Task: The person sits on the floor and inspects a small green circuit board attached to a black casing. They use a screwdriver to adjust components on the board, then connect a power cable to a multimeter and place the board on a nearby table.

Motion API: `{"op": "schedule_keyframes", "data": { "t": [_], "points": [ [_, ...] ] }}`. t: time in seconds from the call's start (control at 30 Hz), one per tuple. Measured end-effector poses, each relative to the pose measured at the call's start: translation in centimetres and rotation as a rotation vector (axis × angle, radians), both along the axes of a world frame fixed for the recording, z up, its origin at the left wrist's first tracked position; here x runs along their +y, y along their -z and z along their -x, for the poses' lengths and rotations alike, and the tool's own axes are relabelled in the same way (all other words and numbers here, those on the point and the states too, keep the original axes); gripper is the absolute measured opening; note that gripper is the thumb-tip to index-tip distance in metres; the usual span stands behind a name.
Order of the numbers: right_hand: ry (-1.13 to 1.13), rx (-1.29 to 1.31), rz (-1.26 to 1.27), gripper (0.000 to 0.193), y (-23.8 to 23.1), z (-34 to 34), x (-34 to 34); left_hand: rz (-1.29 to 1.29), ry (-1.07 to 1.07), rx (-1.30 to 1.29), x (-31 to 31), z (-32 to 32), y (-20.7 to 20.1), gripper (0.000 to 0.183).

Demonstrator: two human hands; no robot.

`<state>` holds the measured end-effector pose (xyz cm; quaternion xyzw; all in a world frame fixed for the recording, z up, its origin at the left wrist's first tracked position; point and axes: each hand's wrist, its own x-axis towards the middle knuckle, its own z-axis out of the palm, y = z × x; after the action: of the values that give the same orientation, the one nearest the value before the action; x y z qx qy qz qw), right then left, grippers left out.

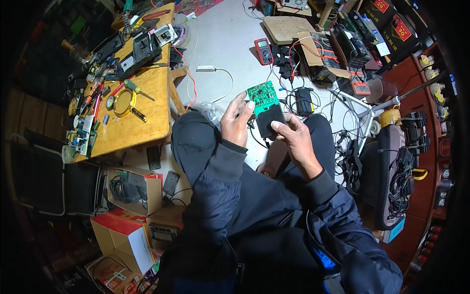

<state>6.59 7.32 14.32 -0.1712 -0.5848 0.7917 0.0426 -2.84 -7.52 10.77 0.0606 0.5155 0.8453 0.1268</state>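
Between my two hands, above my knees, is a green circuit board [263, 96] with a black rectangular part [267, 120] at its near end. My left hand [237, 120] grips the board's left edge, its thumb lying on the near side. With thumb on top and fingers beneath, my right hand [294, 139] pinches the black part at its lower right. Small components and solder points cover the board's upper face. The underside is hidden from me.
A yellow wooden table [147, 115] on the left carries a magnifying glass [125, 103], a screwdriver [139, 89] and several tools. On the floor ahead lie a red multimeter [263, 51], a black power adapter [304, 101] and tangled cables. Open cardboard boxes [134, 191] stand at lower left.
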Motion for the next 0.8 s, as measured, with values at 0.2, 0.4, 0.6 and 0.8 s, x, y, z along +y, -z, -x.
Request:
{"op": "schedule_keyframes", "data": {
  "t": [0.2, 0.4, 0.6, 0.8],
  "points": [
    [-0.041, -0.047, 0.293, 0.025, -0.2, -0.6, 0.8, 0.083, -0.086, 0.007, -0.4, 0.0, -0.3, 0.039],
    [-0.040, -0.097, 0.425, 0.031, -1.0, -1.1, 0.7, 0.085, -0.045, -0.027, -0.9, -0.1, -0.6, 0.033],
    [-0.051, -0.087, 0.415, 0.031, -2.5, -1.7, 0.4, 0.133, -0.043, -0.008, -1.0, 0.0, -0.6, 0.027],
    [-0.033, -0.058, 0.231, 0.023, -3.3, -1.8, -0.1, 0.212, -0.058, 0.107, -0.8, 0.0, 0.1, 0.026]
  ]
}}
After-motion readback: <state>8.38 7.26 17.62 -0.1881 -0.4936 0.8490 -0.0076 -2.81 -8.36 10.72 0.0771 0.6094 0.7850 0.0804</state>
